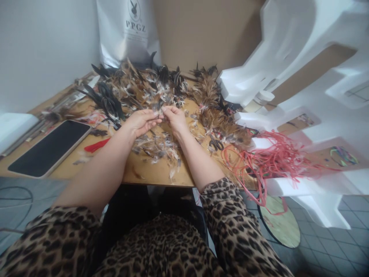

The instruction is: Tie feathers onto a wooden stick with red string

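My left hand (144,120) and my right hand (174,118) meet above the middle of the table, fingertips pinched together. Between them is a small, greyish feather (158,108), partly hidden by the fingers and hard to tell from the pile behind. A heap of brown and black feathers (129,82) spreads just beyond my hands. Loose brown and white feathers (158,146) lie under my wrists. To the right are bunched brown feathers (221,125) and black-handled scissors (216,143).
A phone (50,148) lies at the left, near a red strip (97,145). Pink-red ribbons (273,157) tangle over white foam pieces (288,186) at the right. A silver bag (127,42) stands behind the wooden table (152,177). A round-topped stool (279,223) is below right.
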The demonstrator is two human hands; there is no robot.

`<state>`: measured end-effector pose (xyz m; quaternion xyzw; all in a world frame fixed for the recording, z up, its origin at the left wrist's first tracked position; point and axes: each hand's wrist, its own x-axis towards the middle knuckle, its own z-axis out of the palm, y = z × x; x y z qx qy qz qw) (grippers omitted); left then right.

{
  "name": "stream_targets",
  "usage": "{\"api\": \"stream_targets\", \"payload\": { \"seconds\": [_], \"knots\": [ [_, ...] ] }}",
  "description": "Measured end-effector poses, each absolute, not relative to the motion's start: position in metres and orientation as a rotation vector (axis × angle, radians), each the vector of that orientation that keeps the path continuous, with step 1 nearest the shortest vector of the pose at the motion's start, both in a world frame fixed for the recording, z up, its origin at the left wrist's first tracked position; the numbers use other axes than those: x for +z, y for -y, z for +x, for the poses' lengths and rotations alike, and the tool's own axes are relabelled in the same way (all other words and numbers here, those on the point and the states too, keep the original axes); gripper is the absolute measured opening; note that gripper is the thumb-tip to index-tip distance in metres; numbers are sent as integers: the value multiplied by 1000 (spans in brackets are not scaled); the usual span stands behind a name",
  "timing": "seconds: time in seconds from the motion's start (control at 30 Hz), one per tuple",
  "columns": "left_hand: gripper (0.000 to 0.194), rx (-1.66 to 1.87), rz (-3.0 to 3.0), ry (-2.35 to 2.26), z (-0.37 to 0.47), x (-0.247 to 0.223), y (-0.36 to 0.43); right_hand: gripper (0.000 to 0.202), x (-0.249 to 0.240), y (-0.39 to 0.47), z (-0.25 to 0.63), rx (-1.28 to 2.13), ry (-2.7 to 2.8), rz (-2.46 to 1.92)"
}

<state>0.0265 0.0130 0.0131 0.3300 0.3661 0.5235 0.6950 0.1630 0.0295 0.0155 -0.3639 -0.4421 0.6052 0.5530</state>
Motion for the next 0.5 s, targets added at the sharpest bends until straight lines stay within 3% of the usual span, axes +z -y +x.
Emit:
{"api": "stream_targets", "payload": {
  "seconds": [0.5],
  "knots": [
    [5,1179,741,-789,28,11,-15,23,15,-23,160,1409,1070,-854]
  ]
}}
